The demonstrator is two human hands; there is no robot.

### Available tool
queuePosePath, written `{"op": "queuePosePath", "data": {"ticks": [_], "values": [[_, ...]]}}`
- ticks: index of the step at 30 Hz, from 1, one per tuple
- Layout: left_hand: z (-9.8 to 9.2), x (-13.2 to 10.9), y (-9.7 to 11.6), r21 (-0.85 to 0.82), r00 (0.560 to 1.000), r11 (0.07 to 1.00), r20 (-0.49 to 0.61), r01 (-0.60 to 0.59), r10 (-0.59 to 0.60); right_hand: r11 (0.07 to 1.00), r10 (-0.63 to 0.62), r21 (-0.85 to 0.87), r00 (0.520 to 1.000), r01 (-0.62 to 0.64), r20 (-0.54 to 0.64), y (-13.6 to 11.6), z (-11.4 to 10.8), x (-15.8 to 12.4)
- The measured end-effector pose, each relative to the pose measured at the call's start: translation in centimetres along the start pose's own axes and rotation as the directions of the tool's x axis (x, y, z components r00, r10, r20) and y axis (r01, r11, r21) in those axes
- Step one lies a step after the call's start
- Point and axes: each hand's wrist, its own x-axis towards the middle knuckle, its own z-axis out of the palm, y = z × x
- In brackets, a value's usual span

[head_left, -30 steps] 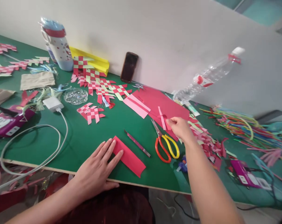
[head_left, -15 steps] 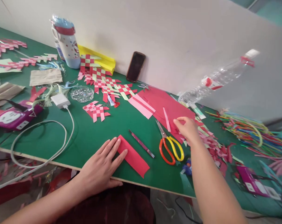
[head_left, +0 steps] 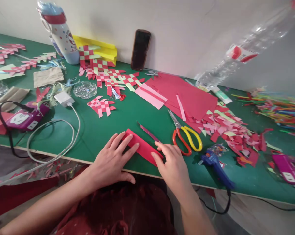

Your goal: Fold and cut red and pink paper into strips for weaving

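Note:
A folded strip of red paper [head_left: 143,148] lies at the table's front edge. My left hand [head_left: 114,156] rests flat on its left part, fingers stretched out. Over the strip's right end is my right hand [head_left: 171,163], thumb and index finger apart, the thumb at the paper. Its index fingertip is at the handle end of a slim craft knife [head_left: 148,132], which lies just behind the strip. Whether that fingertip touches the knife, I cannot tell. Scissors [head_left: 184,135] with one orange and one yellow handle lie open to the right of it.
Red paper sheets [head_left: 184,94] and a heap of paper scraps [head_left: 232,130] lie behind and right. A blue glue gun [head_left: 215,166] is at the front right. Woven paper fish [head_left: 104,106], a bead dish [head_left: 85,89], a white cable [head_left: 75,130] and a leaning phone [head_left: 140,49] are around.
My right hand has come from the red sheets at the right to the strip's right end. My left hand stays on the strip. The view has shifted.

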Motion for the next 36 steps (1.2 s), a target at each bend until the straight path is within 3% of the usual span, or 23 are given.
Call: {"op": "queuePosePath", "data": {"ticks": [6,11,19,25,30,33,36], "values": [[-1.1,2.2,-0.4,0.022,0.979,0.997,-0.192,0.079,-0.073,0.999,-0.017,0.041,0.997,0.02,-0.076,0.1,0.6,-0.3],[-0.5,3.4,-0.9,0.023,0.979,0.998,-0.195,-0.059,0.062,0.996,-0.032,0.085,0.996,0.039,-0.087,-0.4,0.5,-0.6],[-0.5,3.1,-1.4,0.023,0.942,0.984,-0.285,-0.176,0.175,0.987,-0.138,0.072,0.989,0.141,-0.053,0.2,-0.1,-1.0],[-0.1,1.8,-1.3,0.059,0.973,0.987,-0.164,-0.152,0.159,0.978,-0.206,0.033,0.978,0.205,0.017,0.3,-0.8,-1.4],[-0.4,1.4,-1.0,0.094,0.992,0.989,-0.036,-0.117,0.121,0.983,-0.179,0.041,0.983,0.178,0.024,0.4,-0.7,-1.5],[-0.9,1.4,-0.4,0.117,0.997,0.992,-0.041,-0.056,0.061,0.985,-0.171,0.038,0.984,0.17,0.04,0.5,-0.7,-1.4],[-1.2,1.1,0.6,0.089,0.994,0.994,-0.084,-0.069,0.077,0.985,-0.17,0.046,0.984,0.168,0.044,0.6,-0.6,-1.5]]}}
